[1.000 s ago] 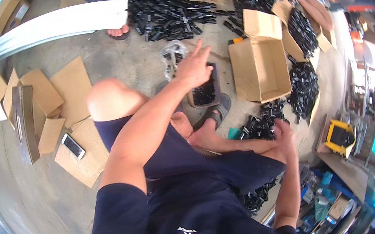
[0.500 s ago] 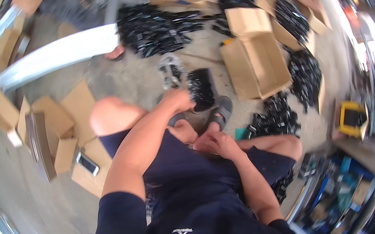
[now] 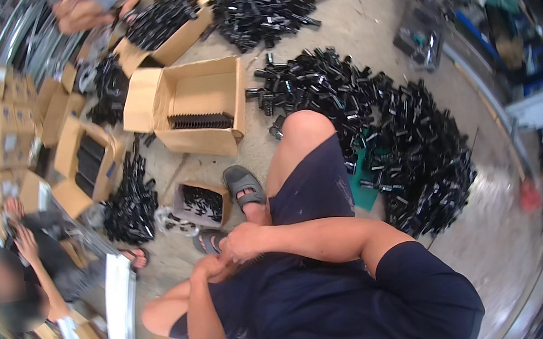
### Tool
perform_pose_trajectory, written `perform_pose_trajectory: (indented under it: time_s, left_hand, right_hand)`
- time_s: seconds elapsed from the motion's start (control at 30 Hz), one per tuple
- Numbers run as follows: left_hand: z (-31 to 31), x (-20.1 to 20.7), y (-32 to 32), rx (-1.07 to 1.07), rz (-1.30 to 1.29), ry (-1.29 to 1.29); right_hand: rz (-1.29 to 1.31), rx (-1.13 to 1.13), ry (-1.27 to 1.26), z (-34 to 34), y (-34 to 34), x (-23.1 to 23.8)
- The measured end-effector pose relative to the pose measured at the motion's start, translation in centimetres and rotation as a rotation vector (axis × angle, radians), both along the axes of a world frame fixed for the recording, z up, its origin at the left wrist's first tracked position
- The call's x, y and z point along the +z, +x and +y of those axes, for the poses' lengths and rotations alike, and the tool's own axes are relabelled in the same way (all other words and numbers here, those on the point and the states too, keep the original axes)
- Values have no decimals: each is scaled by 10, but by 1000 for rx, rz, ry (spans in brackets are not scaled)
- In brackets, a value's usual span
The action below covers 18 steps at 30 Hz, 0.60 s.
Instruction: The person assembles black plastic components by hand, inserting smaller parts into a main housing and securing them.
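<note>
My left hand (image 3: 208,268) and my right hand (image 3: 245,241) meet low in front of my lap, above my sandalled feet. The fingers of both are closed and pressed together. Whatever lies between them is too small or too well hidden to make out. Just beyond the hands stands a small open carton (image 3: 225,212) with many small black pieces (image 3: 202,201) inside. A crumpled clear plastic bag (image 3: 174,220) lies against its left side. Farther off, a large open cardboard box (image 3: 208,141) holds a row of black parts (image 3: 202,121) along its near side.
A broad heap of black tubular parts (image 3: 414,149) spreads right of my knee, partly over a green sheet (image 3: 362,184). More black piles (image 3: 259,8) and an open box of black parts (image 3: 91,160) lie beyond. Co-workers sit at the left (image 3: 72,232) and far left (image 3: 83,12).
My left hand has come back from the small carton to meet my right hand. The view has swung to the right, bringing the large black heap into sight.
</note>
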<state>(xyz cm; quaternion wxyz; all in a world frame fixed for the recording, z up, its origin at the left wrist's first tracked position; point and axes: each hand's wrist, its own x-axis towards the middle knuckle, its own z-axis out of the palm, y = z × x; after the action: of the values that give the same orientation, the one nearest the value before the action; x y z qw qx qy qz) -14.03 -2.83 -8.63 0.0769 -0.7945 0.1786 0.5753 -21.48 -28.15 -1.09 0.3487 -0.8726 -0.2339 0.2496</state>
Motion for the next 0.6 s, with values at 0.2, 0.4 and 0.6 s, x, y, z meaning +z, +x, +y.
perform_pose_trajectory:
  time_s: [0.2,0.4,0.6]
  left_hand:
    - [-2,41,15,-24,-64,125]
    - [-69,111,-22,-87,-62,130]
    - [-98,132,-24,-61,-51,221]
  right_hand:
    - [-98,-89,145,1,-11,22]
    - [-183,-53,180,2,-21,28]
    - [-246,-14,274,-13,-31,36]
